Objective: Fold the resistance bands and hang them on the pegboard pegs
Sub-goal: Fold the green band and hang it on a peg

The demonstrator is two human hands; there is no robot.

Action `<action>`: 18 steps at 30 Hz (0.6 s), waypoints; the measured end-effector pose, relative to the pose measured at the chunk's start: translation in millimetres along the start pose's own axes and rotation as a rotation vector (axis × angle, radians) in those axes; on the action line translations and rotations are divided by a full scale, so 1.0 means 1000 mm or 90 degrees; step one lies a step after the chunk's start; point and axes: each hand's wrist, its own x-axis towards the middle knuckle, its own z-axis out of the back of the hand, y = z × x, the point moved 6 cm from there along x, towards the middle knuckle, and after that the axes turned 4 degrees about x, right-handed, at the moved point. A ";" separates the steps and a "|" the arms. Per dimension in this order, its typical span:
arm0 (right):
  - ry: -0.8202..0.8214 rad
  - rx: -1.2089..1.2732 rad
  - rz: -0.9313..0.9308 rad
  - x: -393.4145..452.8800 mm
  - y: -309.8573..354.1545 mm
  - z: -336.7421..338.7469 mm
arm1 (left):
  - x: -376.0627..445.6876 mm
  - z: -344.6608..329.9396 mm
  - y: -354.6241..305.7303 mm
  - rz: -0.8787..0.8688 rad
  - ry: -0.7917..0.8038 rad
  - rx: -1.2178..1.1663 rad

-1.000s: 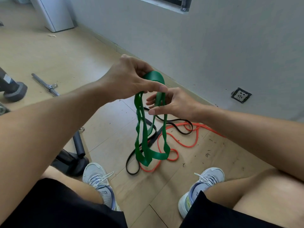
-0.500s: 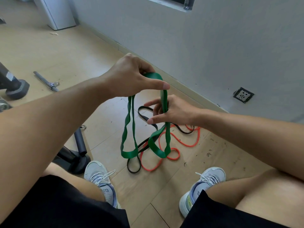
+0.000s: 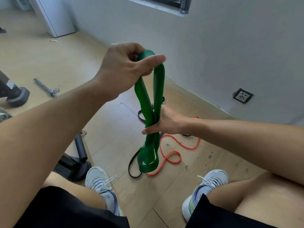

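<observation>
A wide green resistance band (image 3: pixel 158 89) hangs in folded loops between my hands. My left hand (image 3: pixel 125 69) pinches its top fold, thumb pointing right. Lower down, my right hand (image 3: pixel 166 120) is closed around the gathered strands at mid-length. The band's bottom loops dangle just above the floor. On the wooden floor below lie an orange band (image 3: pixel 179 145) in loose curls and a thin black band (image 3: pixel 133 171), partly hidden behind the green one. No pegboard is in view.
My two feet in light sneakers (image 3: pixel 102 183) stand at either side of the bands. Gym equipment with a black roller (image 3: pixel 80 148) sits to the left, a steel bar (image 3: pixel 47 88) further back. A grey wall with a socket (image 3: pixel 242 96) runs along the right.
My left hand has lifted the top fold higher. My right hand slid down the band and gathered the separate loops into one bundle.
</observation>
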 end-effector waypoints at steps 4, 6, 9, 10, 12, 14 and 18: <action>-0.035 -0.027 -0.006 0.001 -0.011 0.009 | 0.007 0.022 0.012 0.038 -0.056 -0.106; -0.031 -0.026 -0.024 0.002 -0.020 0.015 | 0.011 0.036 0.026 0.067 -0.083 -0.145; -0.030 -0.038 -0.077 0.003 -0.037 0.024 | 0.015 0.056 0.047 0.101 -0.143 -0.200; -0.030 -0.047 -0.085 0.004 -0.041 0.027 | 0.015 0.061 0.056 0.117 -0.166 -0.207; -0.030 -0.067 -0.097 0.004 -0.044 0.032 | 0.012 0.068 0.077 0.170 -0.194 -0.189; -0.028 -0.070 -0.106 0.003 -0.044 0.039 | 0.007 0.072 0.104 0.248 -0.190 -0.126; -0.032 -0.125 -0.072 -0.001 -0.039 0.052 | -0.005 0.075 0.137 0.341 -0.106 0.272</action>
